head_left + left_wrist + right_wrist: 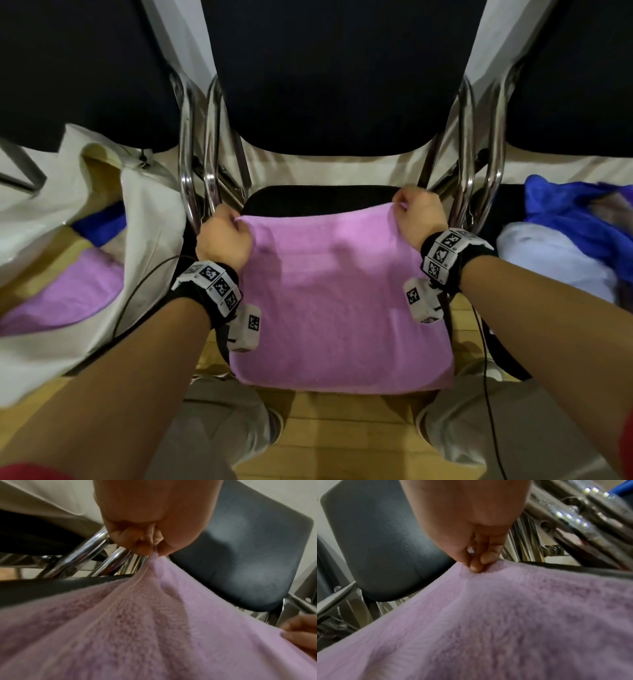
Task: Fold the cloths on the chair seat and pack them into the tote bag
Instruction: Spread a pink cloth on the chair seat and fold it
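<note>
Left hand: the left hand (224, 240) has its fingers curled tight, pinching the far left corner of the pink towel (337, 301).
Right hand: the right hand (419, 216) pinches the far right corner the same way.
Towel: spread over the black chair seat (318, 198), near edge hanging off the front.
Bag: the white tote bag (147, 219) sits on the left, open, with a pink cloth (65, 294) inside.
Pile: blue and white cloths (568, 236) lie on the right.

A towel (339, 298) lies on the middle chair seat (318, 198). Left of it sits the tote bag (144, 212) with cloths inside; right, a cloth pile (568, 233) on another chair.
</note>
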Tool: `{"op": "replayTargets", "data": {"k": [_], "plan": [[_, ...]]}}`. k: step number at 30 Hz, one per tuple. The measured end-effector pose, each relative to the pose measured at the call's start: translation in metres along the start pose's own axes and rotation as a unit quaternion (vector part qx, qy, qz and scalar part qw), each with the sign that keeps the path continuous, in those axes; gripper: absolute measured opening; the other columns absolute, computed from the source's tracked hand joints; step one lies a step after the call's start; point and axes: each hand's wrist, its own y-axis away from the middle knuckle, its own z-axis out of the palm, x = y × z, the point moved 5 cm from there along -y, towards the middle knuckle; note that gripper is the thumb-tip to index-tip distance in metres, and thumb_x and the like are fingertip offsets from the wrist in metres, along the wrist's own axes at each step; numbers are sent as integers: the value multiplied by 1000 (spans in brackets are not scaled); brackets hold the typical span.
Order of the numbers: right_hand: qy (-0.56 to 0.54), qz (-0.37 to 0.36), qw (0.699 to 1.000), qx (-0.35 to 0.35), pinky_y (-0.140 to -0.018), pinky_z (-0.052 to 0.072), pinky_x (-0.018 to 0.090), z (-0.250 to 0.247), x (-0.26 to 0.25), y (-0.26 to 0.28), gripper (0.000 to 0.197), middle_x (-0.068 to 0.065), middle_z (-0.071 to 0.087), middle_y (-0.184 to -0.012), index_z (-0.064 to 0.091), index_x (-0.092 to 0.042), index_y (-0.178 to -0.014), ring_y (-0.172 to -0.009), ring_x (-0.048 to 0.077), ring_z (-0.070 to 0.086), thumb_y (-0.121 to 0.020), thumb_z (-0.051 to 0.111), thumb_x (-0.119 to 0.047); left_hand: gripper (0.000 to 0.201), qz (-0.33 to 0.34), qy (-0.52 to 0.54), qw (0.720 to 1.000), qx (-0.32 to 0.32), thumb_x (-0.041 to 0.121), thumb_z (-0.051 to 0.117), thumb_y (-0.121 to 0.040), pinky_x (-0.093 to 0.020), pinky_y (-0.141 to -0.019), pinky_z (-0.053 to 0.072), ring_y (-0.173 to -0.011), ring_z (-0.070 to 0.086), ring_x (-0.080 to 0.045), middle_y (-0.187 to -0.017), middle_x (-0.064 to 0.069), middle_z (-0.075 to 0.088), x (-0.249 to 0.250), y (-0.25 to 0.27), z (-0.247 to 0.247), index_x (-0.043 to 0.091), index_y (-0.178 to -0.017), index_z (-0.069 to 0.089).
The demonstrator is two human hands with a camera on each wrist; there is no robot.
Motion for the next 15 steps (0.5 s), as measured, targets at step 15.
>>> {"op": "replayTargets", "data": {"k": [15], "plan": [[94,44,992,-67,-72,45,31,23,10,-19,20,11,66,-105,65,-15,-109,-84,26,57,-96,50,-12,28,-7,-113,990,-86,29,40,-100,-47,-82,48,-101,62,-44,-111,-22,63,-8,-18,30,13,-120,51]]}}
